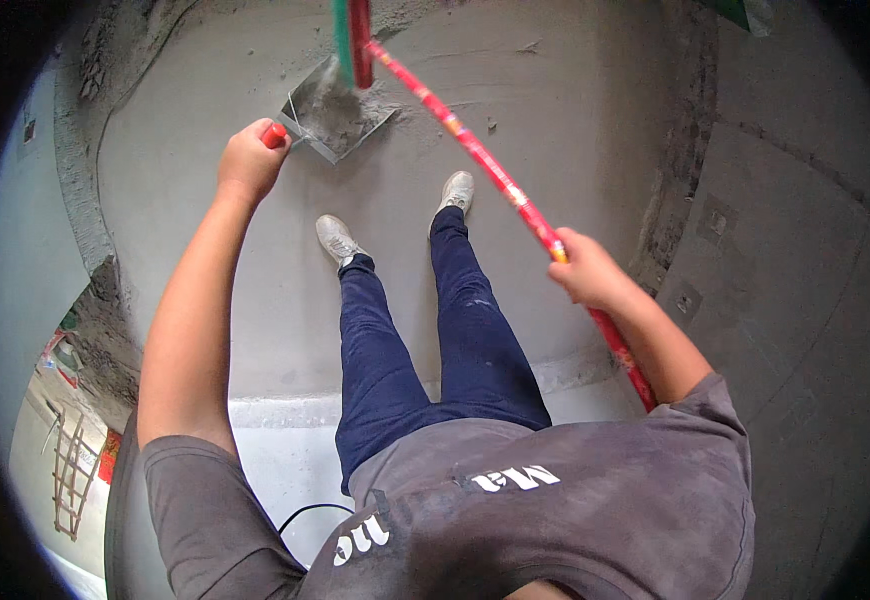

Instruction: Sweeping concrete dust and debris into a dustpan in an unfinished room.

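Note:
My left hand (248, 165) is closed round the red-ended handle of a metal dustpan (322, 150), which rests on the floor ahead of my feet. Grey dust and rubble (338, 112) lie in the pan. My right hand (592, 272) grips the long red patterned stick of a broom (475, 150), which slants from beside my right arm up to the far left. The red and green broom head (359, 48) is just above the dustpan and slightly blurred; whether its bristles touch the debris I cannot tell.
My two light shoes (338, 238) stand on the dusty concrete floor (545, 100). Rough mortar edges (695, 140) run along the walls at both sides. A wooden ladder-like frame (72, 480) and a red item (110, 456) are at the lower left, near a dark cable (313, 507).

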`<state>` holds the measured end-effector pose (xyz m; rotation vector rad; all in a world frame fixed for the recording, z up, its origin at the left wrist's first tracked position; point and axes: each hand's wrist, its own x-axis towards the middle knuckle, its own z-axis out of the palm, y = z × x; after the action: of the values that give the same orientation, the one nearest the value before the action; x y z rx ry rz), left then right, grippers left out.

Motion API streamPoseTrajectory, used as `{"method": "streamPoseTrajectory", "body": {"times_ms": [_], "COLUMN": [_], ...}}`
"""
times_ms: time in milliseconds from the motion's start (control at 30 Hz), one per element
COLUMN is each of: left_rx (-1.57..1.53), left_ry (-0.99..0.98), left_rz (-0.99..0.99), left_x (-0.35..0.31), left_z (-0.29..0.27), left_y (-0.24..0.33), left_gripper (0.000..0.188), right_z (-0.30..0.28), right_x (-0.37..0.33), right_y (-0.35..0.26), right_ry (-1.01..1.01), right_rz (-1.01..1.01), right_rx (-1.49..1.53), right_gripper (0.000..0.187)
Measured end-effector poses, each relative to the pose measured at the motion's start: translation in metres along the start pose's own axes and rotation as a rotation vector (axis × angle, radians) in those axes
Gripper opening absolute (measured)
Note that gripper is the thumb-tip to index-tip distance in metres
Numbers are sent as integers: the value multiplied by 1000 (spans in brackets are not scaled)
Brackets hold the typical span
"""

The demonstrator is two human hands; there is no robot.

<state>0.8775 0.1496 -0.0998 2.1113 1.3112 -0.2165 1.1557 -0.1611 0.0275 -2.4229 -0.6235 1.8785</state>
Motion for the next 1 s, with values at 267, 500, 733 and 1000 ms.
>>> {"method": "streamPoseTrajectory", "body": {"times_ms": [267, 500, 733, 1000], "left_rx": [5, -29, -56, -14], "left_ry": [-9, 66, 34, -28], "left_rz": [-16, 47, 9, -46], "left_x": [-1, -3, -1, -6], "left_z": [5, 3, -1, 0], "left_y": [4, 11, 8, 10], "left_gripper": [23, 20, 21, 22], "right_z": [-107, -86, -5, 24], "right_x": [118, 175, 127, 52], "right_y": [9, -59, -53, -45], "right_ry": [564, 246, 115, -129], "right_rz": [-191, 6, -161, -176], "right_rx": [-637, -530, -760, -491], "right_gripper": [21, 20, 25, 27]}}
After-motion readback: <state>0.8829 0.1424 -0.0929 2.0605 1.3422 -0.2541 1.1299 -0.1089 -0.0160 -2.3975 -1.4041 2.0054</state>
